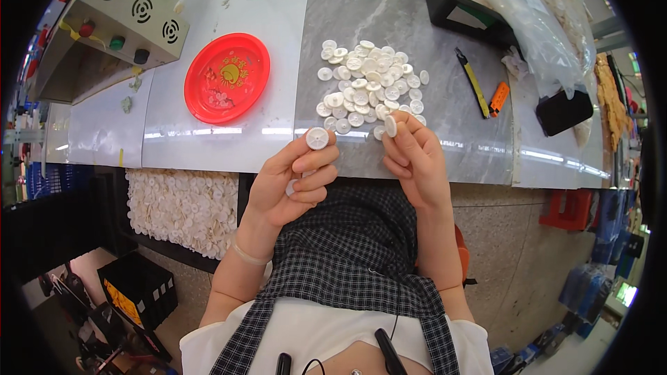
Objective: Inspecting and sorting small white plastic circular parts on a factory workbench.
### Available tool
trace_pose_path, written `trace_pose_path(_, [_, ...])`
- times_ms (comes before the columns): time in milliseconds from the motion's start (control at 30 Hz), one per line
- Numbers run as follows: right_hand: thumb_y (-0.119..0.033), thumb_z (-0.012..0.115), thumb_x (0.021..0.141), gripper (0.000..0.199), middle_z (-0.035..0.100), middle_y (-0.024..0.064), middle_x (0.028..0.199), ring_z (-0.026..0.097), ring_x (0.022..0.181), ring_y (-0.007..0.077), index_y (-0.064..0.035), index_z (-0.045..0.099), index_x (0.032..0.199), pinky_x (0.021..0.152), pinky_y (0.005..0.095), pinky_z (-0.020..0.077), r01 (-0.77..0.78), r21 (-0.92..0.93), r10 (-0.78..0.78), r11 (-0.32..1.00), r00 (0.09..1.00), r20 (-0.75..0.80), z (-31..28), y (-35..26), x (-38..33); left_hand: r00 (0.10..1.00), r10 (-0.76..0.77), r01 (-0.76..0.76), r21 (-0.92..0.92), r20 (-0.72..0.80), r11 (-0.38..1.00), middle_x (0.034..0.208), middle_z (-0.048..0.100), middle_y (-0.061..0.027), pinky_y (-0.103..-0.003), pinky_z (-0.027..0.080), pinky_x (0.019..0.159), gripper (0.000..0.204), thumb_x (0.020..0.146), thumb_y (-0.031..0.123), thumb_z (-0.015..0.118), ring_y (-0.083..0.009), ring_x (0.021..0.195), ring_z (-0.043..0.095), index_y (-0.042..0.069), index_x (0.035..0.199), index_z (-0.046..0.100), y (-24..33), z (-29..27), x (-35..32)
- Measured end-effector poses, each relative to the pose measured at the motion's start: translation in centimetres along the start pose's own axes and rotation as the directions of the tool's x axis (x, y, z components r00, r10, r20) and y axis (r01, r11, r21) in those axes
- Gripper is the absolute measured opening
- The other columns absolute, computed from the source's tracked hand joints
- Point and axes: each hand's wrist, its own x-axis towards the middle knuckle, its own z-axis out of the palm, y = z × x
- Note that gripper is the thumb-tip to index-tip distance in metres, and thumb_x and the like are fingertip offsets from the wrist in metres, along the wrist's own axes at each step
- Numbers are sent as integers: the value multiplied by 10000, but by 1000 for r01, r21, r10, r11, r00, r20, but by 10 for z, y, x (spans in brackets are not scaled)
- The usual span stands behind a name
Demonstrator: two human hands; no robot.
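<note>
Near the table's front edge, my left hand (278, 184) pinches a small white plastic gear (317, 138) between thumb and forefinger, its toothed face turned up. Another white piece (292, 187) shows partly between the curled lower fingers of that hand. To the right, my right hand (419, 161) grips a white plastic disc (390, 126) on edge, so its face is mostly turned away. Just beyond both hands a loose heap of similar white gears (373, 67) lies on the grey marbled tabletop (278, 0).
A red plate (195, 85) lies left of the heap. Behind it stands a metal machine (132, 10) with buttons. At right are a yellow-black cutter (474, 85), an orange tool (498, 99), a black phone (564, 112) and a black bin (445, 1). Below the table's left edge sits a container of white pieces (182, 208).
</note>
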Motion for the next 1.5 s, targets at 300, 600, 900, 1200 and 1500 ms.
trace_pose_path(300, [-192,515,990,136,364,-43,794,305,593,2,-59,484,985,430,129,242,-99,339,39,935,983,180,-7,9,0,998,39,-40,-38,-43,998,721,375,21,-172,275,395,302,1057,224,283,-60,536,299,-12,1083,469,-1,-4,-2])
trace_pose_path(600, [-213,455,1018,148,348,-26,833,318,611,20,-68,468,995,438,133,264,-229,592,65,773,956,285,-5,17,-1,970,232,-196,325,-76,925,760,410,-14,-161,300,390,271,1035,256,322,-71,562,348,29,1010,466,-6,-3,1])
trace_pose_path(900, [-216,446,1019,133,358,-11,846,349,613,51,-88,474,1000,445,154,316,-353,786,-12,508,909,416,4,31,-5,905,417,-280,611,-90,740,719,415,-13,-150,276,387,350,1028,315,372,-74,556,364,80,780,446,7,-8,0])
trace_pose_path(1200, [-228,422,1025,155,352,-12,850,356,623,56,-89,453,966,453,167,334,-300,715,-40,631,908,416,5,32,-8,732,679,10,995,59,-96,714,458,52,-150,261,461,111,893,81,646,10,572,367,50,954,559,-4,-6,6])
trace_pose_path(1500, [-222,393,1009,161,412,11,917,385,658,64,-74,450,978,446,169,337,-147,605,5,783,973,230,9,18,-17,728,664,184,885,170,-427,635,464,20,-203,332,487,200,800,59,729,-38,551,419,34,972,629,-11,-4,21])
